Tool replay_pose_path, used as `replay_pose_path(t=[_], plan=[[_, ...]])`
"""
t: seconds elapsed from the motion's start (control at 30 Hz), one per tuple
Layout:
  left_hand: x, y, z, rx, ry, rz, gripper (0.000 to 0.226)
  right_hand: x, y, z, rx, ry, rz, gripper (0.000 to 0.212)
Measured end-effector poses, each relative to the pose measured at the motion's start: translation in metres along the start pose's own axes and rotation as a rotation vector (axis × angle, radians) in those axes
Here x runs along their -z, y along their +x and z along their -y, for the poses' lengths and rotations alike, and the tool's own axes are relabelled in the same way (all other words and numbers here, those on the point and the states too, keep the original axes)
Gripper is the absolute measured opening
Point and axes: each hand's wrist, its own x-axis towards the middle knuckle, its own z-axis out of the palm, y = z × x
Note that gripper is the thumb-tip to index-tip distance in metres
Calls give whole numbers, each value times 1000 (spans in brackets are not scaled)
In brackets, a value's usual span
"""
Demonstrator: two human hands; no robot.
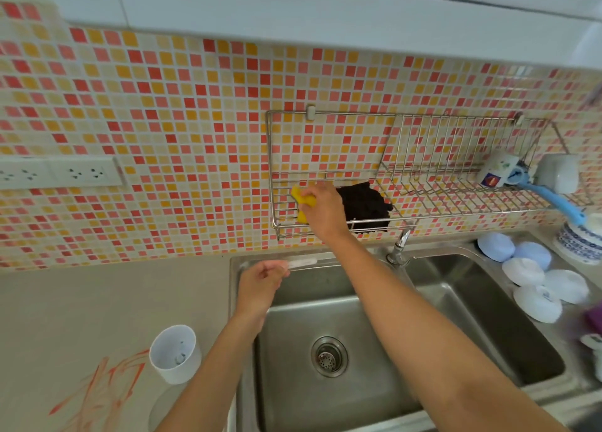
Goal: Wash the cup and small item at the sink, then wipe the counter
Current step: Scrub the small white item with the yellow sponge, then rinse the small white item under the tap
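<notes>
The cup (176, 353) stands at seven o'clock on the counter (97, 301), left of the sink (325, 308), something small lying inside it, and I judge nothing washed yet. My right hand (322, 211) grips the yellow sponge (301, 200) on the rack (391, 203) at twelve, beside a dark cloth (365, 203); my left hand (260, 278) hovers loosely curled, holding nothing, over the sink's back rim. Orange streaks (97, 389) await wiping; no writing is legible, not even on the mug (500, 171) at two.

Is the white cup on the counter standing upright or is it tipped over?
Upright. The white cup stands on its base on the counter left of the sink, its open mouth facing up.
</notes>
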Motion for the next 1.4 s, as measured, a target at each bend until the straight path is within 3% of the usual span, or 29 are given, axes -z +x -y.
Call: replay_pose_path(t=[0.1, 0.27, 0.47, 0.53, 0.7, 0.87, 1.13, 1.4], plan=[[1, -2, 6, 3, -7, -23, 6, -6, 8, -2, -63, -71, 22, 4], [-12, -5, 18, 52, -35, -39, 6, -2, 2, -3, -2, -42, 60, 19], [-48, 2, 28, 54, 42, -25, 6, 26, -91, -63, 154, 200, -422, 21], [-69, 3, 35, 74, 53, -31, 7, 38, -118, -108, 118, 184, -468, 21], [-136, -2, 54, 70, 134, 20, 6, 63, -136, -228, -115, 38, -328, 23], [-198, 7, 53, 51, 178, 56, 8, 76, -101, -304, -342, -24, -32, 35], [-243, 34, 42, 13, 212, 41, 10, 71, -39, -340, -402, 41, 137, 28], [-252, 39, 44, -3, 302, 15, 15, 50, -37, -353, -452, 49, 220, 41]])
